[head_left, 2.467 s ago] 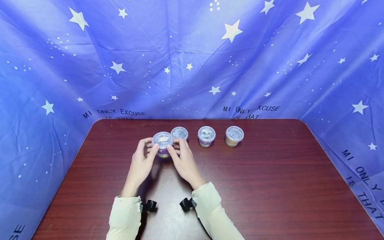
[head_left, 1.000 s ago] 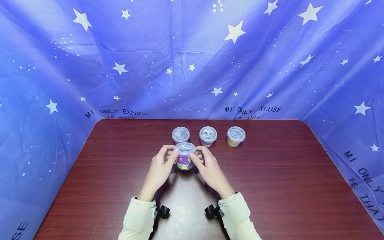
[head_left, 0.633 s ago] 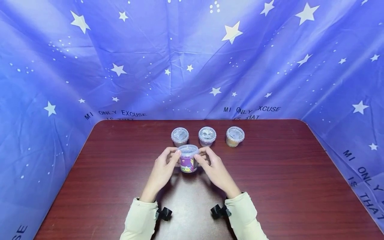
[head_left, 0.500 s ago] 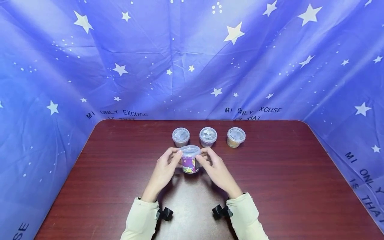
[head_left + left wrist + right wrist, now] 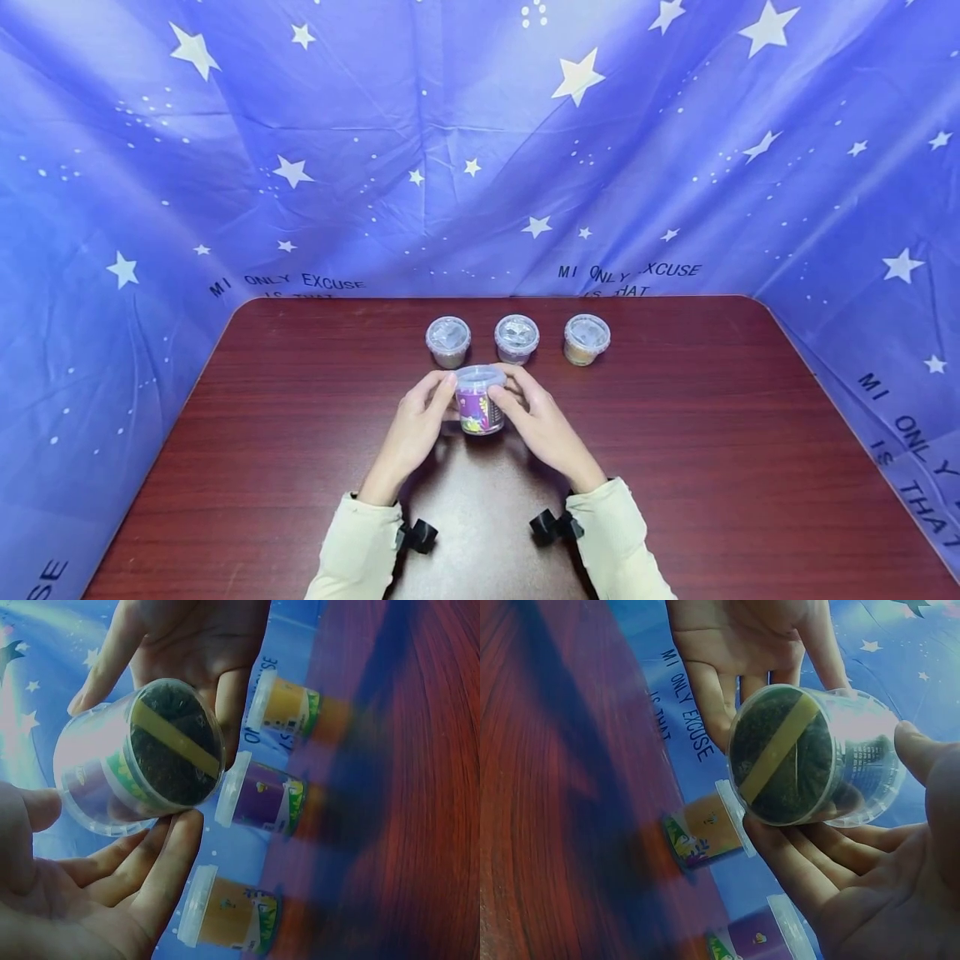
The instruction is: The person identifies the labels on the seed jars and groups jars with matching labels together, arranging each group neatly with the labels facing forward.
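Observation:
Both hands hold a small clear plastic tub (image 5: pixel 480 410) with a purple printed label, in front of the person. My left hand (image 5: pixel 412 423) grips its left side and my right hand (image 5: pixel 537 423) its right side, thumbs toward the person. The wrist views look at the tub's underside, so it is off the table; dark crumbly contents (image 5: pixel 772 761) and a yellow strip (image 5: pixel 174 738) show through the base. Whether a lid covers its top is hard to tell. Fingers behind the tub are partly hidden in the head view.
Behind it stand three lidded tubs in a row: a left one (image 5: pixel 448 340), a middle one (image 5: pixel 517 337) and a right one (image 5: pixel 587 339). They rest on a dark red wooden table (image 5: pixel 712 450). A blue star-patterned cloth (image 5: pixel 480 208) hangs around the table's back and sides.
Both hands have brought the tub right and toward the person, from beside the row's left tub to in front of the row. Its label has come into fuller view. Lately it has barely moved.

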Demonstrator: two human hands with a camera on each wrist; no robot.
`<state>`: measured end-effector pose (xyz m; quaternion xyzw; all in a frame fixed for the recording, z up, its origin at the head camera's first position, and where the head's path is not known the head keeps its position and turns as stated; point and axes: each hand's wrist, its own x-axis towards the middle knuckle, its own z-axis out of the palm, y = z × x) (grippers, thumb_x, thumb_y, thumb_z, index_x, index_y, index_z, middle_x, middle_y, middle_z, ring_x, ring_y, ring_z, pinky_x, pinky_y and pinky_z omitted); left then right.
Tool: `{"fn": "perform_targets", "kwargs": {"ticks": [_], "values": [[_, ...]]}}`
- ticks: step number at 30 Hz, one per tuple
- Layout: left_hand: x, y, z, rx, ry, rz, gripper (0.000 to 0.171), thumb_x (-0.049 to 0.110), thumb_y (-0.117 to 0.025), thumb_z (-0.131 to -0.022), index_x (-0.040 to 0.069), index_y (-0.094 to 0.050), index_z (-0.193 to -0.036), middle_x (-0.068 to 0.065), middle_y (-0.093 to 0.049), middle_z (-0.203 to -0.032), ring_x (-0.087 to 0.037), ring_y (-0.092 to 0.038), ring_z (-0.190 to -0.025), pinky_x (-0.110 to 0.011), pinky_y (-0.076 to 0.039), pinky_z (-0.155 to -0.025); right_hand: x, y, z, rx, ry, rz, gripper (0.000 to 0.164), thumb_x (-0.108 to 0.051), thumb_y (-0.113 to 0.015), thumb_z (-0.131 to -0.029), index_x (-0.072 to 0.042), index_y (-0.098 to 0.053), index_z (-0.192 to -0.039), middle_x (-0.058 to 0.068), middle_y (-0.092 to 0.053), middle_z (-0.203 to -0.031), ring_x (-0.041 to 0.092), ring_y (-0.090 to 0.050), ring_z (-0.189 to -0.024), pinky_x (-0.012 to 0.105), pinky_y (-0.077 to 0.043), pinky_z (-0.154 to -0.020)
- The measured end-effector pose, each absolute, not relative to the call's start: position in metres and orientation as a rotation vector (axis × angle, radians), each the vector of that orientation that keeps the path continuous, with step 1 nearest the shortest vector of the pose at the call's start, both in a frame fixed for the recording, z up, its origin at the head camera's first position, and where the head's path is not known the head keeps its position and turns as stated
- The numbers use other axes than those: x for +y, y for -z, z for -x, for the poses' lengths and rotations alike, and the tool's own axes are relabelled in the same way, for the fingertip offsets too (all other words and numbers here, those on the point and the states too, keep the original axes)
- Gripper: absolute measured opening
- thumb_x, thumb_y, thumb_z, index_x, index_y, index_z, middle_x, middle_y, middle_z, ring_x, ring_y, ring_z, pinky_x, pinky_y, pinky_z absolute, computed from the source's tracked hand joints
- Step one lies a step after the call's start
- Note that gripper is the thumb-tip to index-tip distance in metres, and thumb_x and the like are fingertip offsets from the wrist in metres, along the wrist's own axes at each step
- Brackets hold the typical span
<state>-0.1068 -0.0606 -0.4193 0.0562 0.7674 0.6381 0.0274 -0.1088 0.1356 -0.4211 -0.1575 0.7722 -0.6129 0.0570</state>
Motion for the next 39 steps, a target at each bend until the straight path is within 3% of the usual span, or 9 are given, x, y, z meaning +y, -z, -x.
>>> {"fn": "perform_targets", "kwargs": {"ticks": [8,15,23,29,34,39], "values": [[-0.054,0.417,0.102,2.487,-1.867,-0.182,0.038,0.037,-0.051,-0.104,0.011,-0.057,-0.13,-0.011,-0.07,-0.112,-0.02,-0.069,-0.096,-0.038,-0.056,-0.088,0.132,0.42,0.108,2.431,1.876,0.392,0.035,-0.027,-0.057,-0.102,-0.014,-0.053,-0.134,0.008,-0.07,-0.116,0.019,-0.066,-0.106,0.027,-0.052,-0.093],[-0.052,0.417,0.103,2.496,-1.849,-0.196,0.038,0.037,-0.059,-0.099,0.014,-0.057,-0.129,-0.009,-0.07,-0.111,-0.015,-0.067,-0.096,-0.035,-0.054,-0.087,0.129,0.416,0.107,2.474,1.859,0.355,0.037,-0.027,-0.064,-0.098,-0.013,-0.054,-0.131,0.007,-0.07,-0.113,0.018,-0.065,-0.102,0.027,-0.054,-0.09],[-0.06,0.417,0.105,2.225,-2.005,-0.261,0.035,0.025,-0.054,-0.103,0.005,-0.056,-0.131,-0.016,-0.066,-0.117,-0.018,-0.065,-0.104,-0.028,-0.053,-0.091,0.137,0.417,0.105,2.343,1.843,0.478,0.037,-0.026,-0.048,-0.106,-0.01,-0.047,-0.14,0.014,-0.065,-0.125,0.02,-0.064,-0.111,0.031,-0.051,-0.098],[-0.063,0.418,0.106,2.136,-2.035,-0.277,0.036,0.024,-0.05,-0.105,0.002,-0.055,-0.133,-0.02,-0.066,-0.119,-0.02,-0.067,-0.101,-0.033,-0.055,-0.091,0.14,0.412,0.105,2.293,1.833,0.493,0.042,-0.028,-0.041,-0.108,-0.007,-0.046,-0.144,0.014,-0.06,-0.131,0.022,-0.064,-0.109,0.032,-0.054,-0.093],[-0.062,0.419,0.105,2.099,-2.059,-0.299,0.037,0.023,-0.048,-0.106,0.001,-0.054,-0.135,-0.023,-0.065,-0.119,-0.025,-0.068,-0.102,-0.039,-0.055,-0.093,0.143,0.411,0.106,2.275,1.88,0.528,0.037,-0.024,-0.042,-0.108,-0.006,-0.05,-0.139,0.016,-0.062,-0.125,0.019,-0.066,-0.101,0.034,-0.056,-0.089],[-0.059,0.416,0.104,2.083,-2.114,-0.26,0.035,0.02,-0.05,-0.105,0.001,-0.05,-0.134,-0.02,-0.064,-0.117,-0.016,-0.066,-0.099,-0.034,-0.054,-0.093,0.144,0.41,0.107,2.248,1.938,0.518,0.036,-0.019,-0.045,-0.107,-0.002,-0.049,-0.138,0.021,-0.065,-0.119,0.015,-0.065,-0.099,0.032,-0.057,-0.089]]}}
